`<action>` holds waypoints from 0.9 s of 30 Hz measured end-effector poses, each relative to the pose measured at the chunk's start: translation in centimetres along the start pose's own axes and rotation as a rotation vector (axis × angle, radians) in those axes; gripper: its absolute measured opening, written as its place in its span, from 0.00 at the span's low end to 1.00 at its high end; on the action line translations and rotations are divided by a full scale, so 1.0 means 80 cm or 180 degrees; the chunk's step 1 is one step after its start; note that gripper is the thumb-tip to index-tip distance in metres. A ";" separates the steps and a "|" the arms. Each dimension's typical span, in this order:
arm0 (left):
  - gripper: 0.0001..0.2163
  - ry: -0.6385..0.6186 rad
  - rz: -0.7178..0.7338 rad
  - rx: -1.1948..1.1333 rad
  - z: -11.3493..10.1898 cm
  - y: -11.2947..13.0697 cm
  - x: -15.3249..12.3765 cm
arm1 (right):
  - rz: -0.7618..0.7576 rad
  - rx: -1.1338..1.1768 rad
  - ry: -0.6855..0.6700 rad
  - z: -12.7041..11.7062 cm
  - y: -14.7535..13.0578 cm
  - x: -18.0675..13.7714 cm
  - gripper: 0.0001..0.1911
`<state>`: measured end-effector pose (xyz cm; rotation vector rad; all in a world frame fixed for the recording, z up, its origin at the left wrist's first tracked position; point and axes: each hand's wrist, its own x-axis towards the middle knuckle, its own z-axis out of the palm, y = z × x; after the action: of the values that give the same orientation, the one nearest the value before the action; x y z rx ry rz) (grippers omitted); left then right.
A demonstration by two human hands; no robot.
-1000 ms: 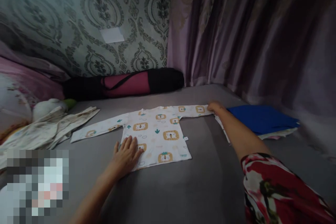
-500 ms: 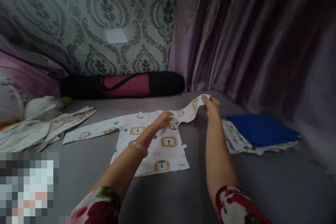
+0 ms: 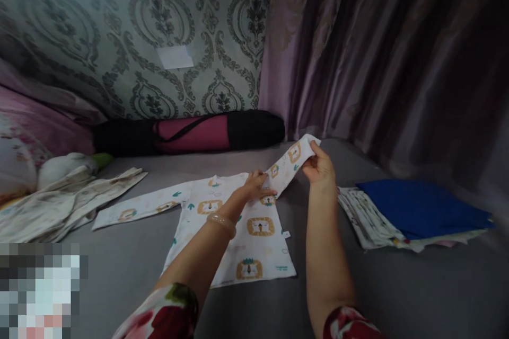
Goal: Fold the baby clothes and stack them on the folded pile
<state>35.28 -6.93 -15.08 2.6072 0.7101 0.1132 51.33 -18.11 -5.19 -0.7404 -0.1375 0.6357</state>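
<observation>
Where the grey sheet ends at the far side, it meets the patterned wall, and a purple curtain hangs along the far right. Plain sheet runs near the forearms and in a strip between the right forearm and the folded pile, which lies on the right with a blue cloth on top. A long black-and-maroon bag lies along the wall, beyond the shirt; on the left is a rumpled pale garment, and a pixelated patch hides the near left corner. The lion-print shirt is spread below the hands, which are apart. The left hand rests at its right shoulder, whether gripping I cannot tell; the right hand pinches the end of the right-side sleeve, slanting it up toward the far right.
</observation>
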 end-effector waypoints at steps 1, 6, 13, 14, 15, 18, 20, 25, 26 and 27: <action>0.38 -0.0050 -0.0011 0.0058 -0.003 0.002 0.003 | 0.0046 -0.0046 -0.0052 0.005 0.003 -0.002 0.04; 0.40 -0.0271 -0.0056 0.0123 -0.019 0.014 0.013 | 0.0378 -0.0320 -0.0464 0.038 0.036 -0.020 0.06; 0.35 0.0199 -0.0031 -0.0680 -0.021 0.008 0.004 | 0.0632 -0.0370 -0.0450 0.062 0.065 -0.045 0.07; 0.35 0.0330 -0.0048 -0.0848 -0.021 0.002 -0.004 | 0.0635 -0.0367 -0.0421 0.062 0.065 -0.047 0.06; 0.34 0.0441 -0.0093 -0.1007 -0.023 -0.005 -0.015 | 0.0631 -0.0375 -0.0414 0.063 0.064 -0.048 0.06; 0.28 0.0801 -0.0437 -0.1816 -0.032 -0.034 -0.063 | 0.0599 -0.0552 -0.0468 0.068 0.065 -0.054 0.06; 0.24 0.1114 -0.0813 -0.2708 -0.043 -0.055 -0.099 | 0.0518 -0.0842 -0.0521 0.075 0.076 -0.062 0.07; 0.22 0.1585 -0.1562 -0.4232 -0.065 -0.094 -0.153 | 0.0122 -0.1848 -0.1202 0.087 0.146 -0.101 0.14; 0.23 0.1586 -0.1636 -0.4390 -0.067 -0.098 -0.155 | 0.0132 -0.2059 -0.1452 0.087 0.163 -0.109 0.15; 0.25 0.1546 -0.1690 -0.4496 -0.068 -0.102 -0.155 | 0.0208 -0.2266 -0.1683 0.085 0.178 -0.115 0.16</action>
<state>19.75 -4.74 -13.23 1.0079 0.9473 0.7676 34.64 -11.52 -8.75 -1.2472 -0.8616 0.8452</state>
